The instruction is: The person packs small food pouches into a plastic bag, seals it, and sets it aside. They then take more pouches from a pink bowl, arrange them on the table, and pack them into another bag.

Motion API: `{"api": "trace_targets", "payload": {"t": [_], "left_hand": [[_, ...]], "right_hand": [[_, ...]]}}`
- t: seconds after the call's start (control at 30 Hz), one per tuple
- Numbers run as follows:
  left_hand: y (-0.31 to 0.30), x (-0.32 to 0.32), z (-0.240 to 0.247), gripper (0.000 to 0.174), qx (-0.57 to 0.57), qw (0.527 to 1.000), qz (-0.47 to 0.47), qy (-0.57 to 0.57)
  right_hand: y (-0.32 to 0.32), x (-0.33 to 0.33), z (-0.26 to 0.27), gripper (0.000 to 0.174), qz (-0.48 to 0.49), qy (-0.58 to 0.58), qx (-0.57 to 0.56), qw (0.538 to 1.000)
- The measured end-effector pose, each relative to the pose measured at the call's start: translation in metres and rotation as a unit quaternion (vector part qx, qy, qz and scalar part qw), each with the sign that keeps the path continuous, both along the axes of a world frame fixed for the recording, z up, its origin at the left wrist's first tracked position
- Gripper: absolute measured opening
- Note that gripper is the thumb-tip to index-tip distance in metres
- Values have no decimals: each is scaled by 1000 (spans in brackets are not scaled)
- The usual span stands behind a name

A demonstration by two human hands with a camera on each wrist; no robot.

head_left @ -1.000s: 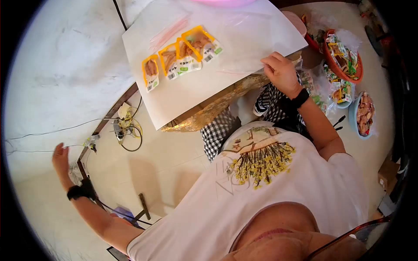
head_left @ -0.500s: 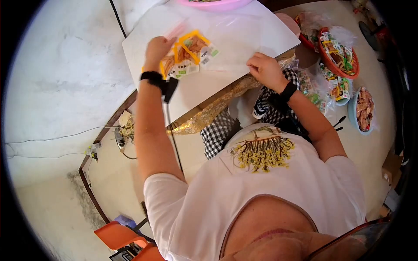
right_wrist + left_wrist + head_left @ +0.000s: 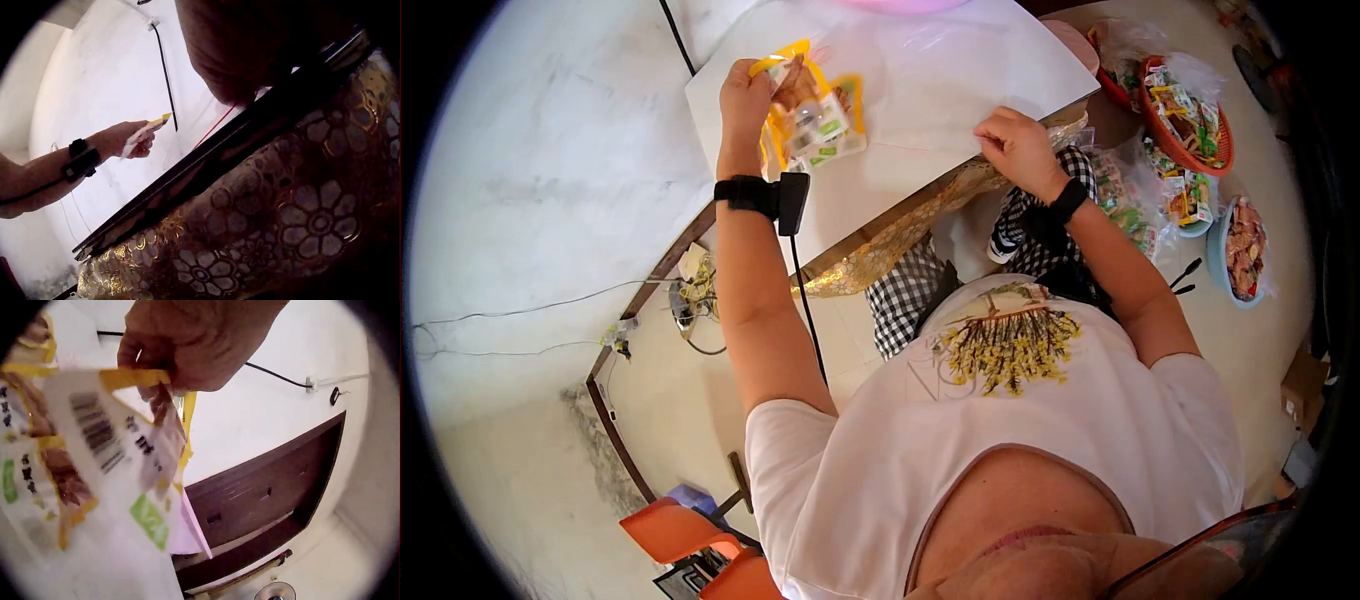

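My left hand (image 3: 745,108) pinches the yellow edge of a food packet (image 3: 802,95), lifted above the left part of the white table (image 3: 840,205). In the left wrist view, the packet (image 3: 103,431) hangs from the thumb and fingers, its barcode and green label showing. More yellow-edged packets (image 3: 65,478) are beside and behind it. At the table's near edge, my right hand (image 3: 1022,150) has curled fingers that pinch a clear plastic bag (image 3: 935,100) lying flat. A red line (image 3: 212,128) along the bag runs to these fingers in the right wrist view.
A pink basin (image 3: 910,4) stands at the table's far edge. Right of the table, a red basket (image 3: 1222,150) of packets and a blue basin (image 3: 1218,262) are on the floor. Patterned gold cloth (image 3: 319,219) hangs below the table edge. Orange chairs (image 3: 665,530) stand lower left.
My left hand has come from out over the floor at the left to the packets, gripped one and raised it. My right hand has shifted slightly left, still at the table edge.
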State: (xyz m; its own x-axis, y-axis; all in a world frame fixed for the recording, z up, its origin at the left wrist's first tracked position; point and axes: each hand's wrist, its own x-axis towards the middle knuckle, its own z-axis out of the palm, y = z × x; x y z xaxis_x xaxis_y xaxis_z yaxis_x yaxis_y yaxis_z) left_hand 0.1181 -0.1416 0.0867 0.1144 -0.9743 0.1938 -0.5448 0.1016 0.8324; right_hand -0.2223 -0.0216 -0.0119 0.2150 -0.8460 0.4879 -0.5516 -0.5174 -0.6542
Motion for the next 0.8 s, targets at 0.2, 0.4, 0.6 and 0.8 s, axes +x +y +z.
{"api": "trace_targets", "payload": {"t": [0.2, 0.4, 0.6, 0.8], "left_hand": [[6, 28, -63, 21, 1, 984, -113, -136], [74, 28, -55, 30, -108, 939, -10, -327], [150, -28, -46, 57, 29, 919, 24, -392], [146, -23, -65, 50, 38, 899, 25, -435]], "right_hand": [[-1, 2, -2, 4, -14, 30, -7, 999], [0, 3, -2, 5, -20, 48, -11, 999], [2, 2, -5, 8, -22, 61, -25, 998], [2, 2, -8, 10, -28, 53, -15, 998]]}}
